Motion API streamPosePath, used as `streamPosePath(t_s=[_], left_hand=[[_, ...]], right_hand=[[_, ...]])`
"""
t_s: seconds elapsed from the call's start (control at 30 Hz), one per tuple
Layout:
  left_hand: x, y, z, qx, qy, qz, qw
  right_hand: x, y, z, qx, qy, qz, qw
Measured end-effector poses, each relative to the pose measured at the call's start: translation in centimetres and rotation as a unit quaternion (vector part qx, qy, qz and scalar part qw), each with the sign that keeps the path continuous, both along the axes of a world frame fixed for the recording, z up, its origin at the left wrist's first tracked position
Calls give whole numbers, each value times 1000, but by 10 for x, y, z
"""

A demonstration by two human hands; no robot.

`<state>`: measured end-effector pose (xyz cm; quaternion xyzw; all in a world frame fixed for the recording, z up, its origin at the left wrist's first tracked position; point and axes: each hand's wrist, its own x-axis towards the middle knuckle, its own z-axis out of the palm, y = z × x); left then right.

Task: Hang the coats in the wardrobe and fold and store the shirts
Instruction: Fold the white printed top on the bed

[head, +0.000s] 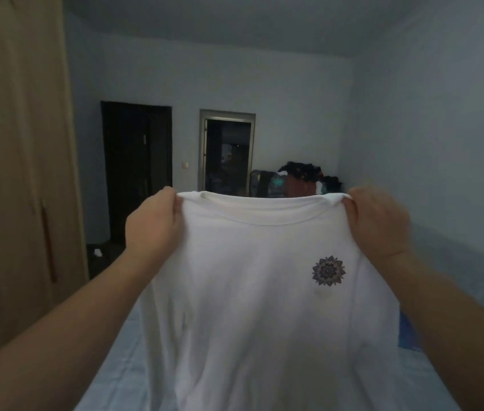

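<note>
White shirt (pixel 252 307) held up in the air in front of the person, spread flat and hanging over the bed (pixel 122 351). Left hand (pixel 153 225) is pinched closed on the left shoulder of the shirt, right hand (pixel 378 222) pinched closed on the right shoulder; both arms stretched forward. Collar at top, facing the camera, small dark round flower print (pixel 328 271) on the chest toward the right. Lower hem runs out of view at the bottom. Bed has a pale blue checked cover; something blue (pixel 409 333) lies on it at the right, partly hidden by the shirt. Wardrobe (pixel 12 173) at the left, tan door shut, contents not visible. Behind the shirt a heap of dark and reddish clothes (pixel 300 179) against the far wall. Two dark doorways (pixel 137 167) beyond.
</note>
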<state>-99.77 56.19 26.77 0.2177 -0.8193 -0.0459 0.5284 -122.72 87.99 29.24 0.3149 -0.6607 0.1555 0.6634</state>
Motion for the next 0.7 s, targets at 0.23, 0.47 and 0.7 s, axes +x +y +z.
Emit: streamPosePath(t_s=[0.23, 0.47, 0.7], left_hand=[[-7, -9, -8, -110, 13, -28, 993], [-56, -16, -50, -105, -30, -37, 993], [-160, -31, -134, -36, -117, -56, 991]], right_hand=[[10, 28, -15, 18, -25, -43, 999], [-34, 35, -50, 50, -129, -74, 988], [-151, 0, -143, 104, -255, -38, 961]])
